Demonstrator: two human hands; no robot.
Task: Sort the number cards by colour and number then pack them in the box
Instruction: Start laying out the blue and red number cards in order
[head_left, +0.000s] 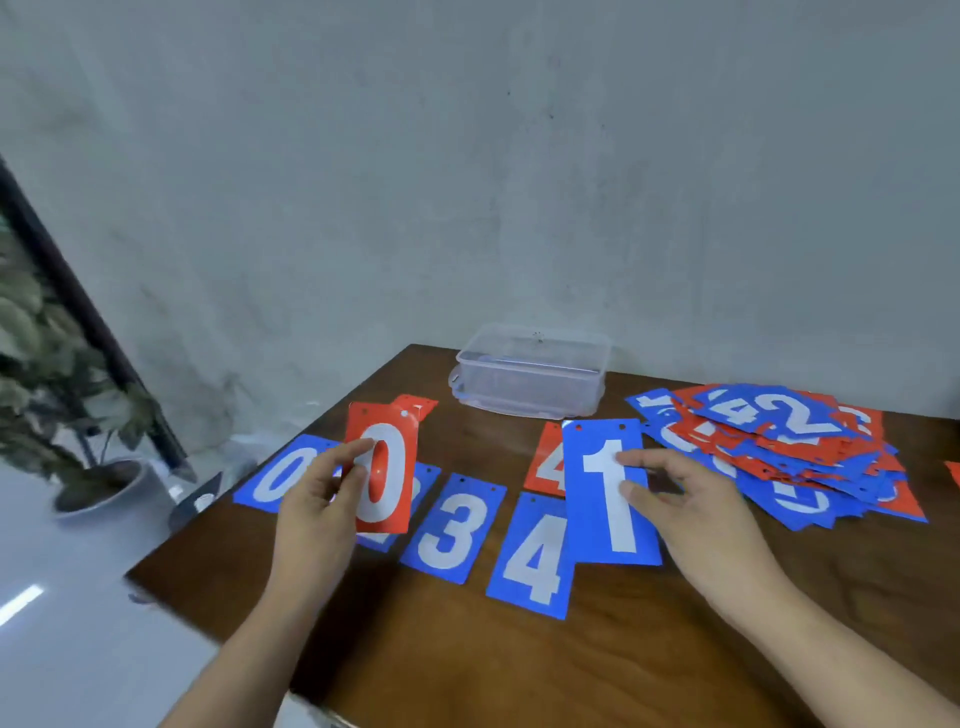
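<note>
My left hand pinches a red 0 card and holds it upright above the table. My right hand pinches a blue 1 card by its right edge. Flat on the brown table lie a blue 0 card, a blue 3 card, a blue 4 card and a red 4 card. Another blue card is mostly hidden behind the red 0. A red card corner shows behind it. A mixed heap of red and blue cards lies at the right.
A clear plastic box stands at the table's far edge against the grey wall. A potted plant stands on the floor to the left, beyond the table's left edge. A red sliver shows at the far right.
</note>
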